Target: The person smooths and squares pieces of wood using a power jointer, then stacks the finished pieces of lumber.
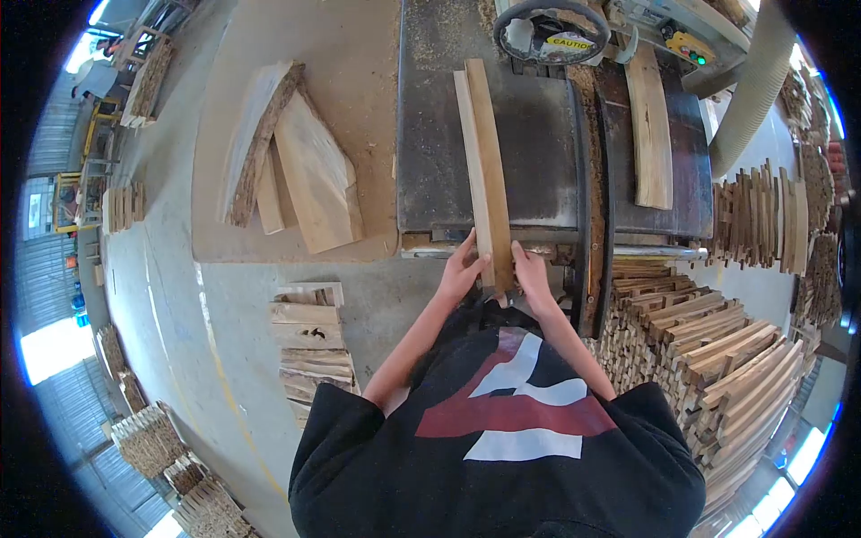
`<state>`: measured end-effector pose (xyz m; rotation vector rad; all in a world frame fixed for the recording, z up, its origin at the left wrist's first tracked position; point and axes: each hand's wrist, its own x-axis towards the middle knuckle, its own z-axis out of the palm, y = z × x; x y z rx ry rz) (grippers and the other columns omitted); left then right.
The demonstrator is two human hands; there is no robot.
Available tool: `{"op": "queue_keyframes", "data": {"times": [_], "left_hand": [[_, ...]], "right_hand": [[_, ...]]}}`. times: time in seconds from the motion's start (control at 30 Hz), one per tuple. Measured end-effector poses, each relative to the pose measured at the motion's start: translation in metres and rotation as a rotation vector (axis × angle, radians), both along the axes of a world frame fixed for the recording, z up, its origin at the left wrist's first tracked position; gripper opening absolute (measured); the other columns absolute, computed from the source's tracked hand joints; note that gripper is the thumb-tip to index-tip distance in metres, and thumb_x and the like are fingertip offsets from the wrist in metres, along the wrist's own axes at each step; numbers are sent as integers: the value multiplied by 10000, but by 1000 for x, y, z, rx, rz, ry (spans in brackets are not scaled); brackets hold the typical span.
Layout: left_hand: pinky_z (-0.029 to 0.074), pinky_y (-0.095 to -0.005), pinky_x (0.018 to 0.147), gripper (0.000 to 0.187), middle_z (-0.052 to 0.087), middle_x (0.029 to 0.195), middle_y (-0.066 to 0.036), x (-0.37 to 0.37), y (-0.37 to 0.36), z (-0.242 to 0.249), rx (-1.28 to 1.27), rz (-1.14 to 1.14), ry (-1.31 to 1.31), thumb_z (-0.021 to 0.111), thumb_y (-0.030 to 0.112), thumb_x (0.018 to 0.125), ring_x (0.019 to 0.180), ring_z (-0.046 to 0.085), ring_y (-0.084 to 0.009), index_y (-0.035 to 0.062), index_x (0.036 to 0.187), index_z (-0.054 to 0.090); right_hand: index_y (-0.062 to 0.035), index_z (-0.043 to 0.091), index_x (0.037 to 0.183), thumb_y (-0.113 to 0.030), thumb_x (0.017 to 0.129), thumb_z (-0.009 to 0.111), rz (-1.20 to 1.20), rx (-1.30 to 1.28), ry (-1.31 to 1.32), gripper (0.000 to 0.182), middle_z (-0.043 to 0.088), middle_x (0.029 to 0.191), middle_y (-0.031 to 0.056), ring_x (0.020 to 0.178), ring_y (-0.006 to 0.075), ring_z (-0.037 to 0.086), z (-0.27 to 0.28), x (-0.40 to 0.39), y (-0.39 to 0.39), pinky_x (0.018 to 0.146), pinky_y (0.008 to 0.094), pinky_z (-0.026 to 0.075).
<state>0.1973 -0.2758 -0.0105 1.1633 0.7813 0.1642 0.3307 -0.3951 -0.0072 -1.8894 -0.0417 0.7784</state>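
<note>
Woodshop, overhead view: a person in a black top w/ red-and-white print stands at a dark saw table (538, 152), both arms reaching fwd toward 12 o'clock. Left hand (462, 269) is pressed flat-ish against the left edge of a long wood strip (484, 170), fingers extended along it; right hand (531, 276) cups the strip's near end from the right, fingers curled over the edge. Both hands grip the strip, elbows bent, forearms converging. The strip lies lengthwise on the table, running from the hands up to a round black guard (549, 31) w/ yellow caution label at 12 o'clock. A second curved board (650, 130) rests on the table at 1 o'clock. Bark-edged slabs (287, 161) lie on a platform at 10 o'clock; short offcuts (309, 345) stacked at 8 o'clock; a big pile of cut strips (717, 350) at 3–4 o'clock. A pale dust hose (749, 94) at 2 o'clock.
</note>
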Motion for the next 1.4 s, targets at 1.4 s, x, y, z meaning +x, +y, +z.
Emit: {"op": "queue_keyframes", "data": {"times": [1.4], "left_hand": [[525, -338, 906, 830, 665, 1207, -149, 9, 5, 26, 295, -96, 204, 792, 186, 841, 1074, 646, -177, 14, 1516, 342]], "right_hand": [[-5, 538, 1403, -151, 932, 679, 171, 310, 377, 513, 627, 1300, 91, 1149, 140, 591, 24, 4, 6, 985, 296, 470]]}}
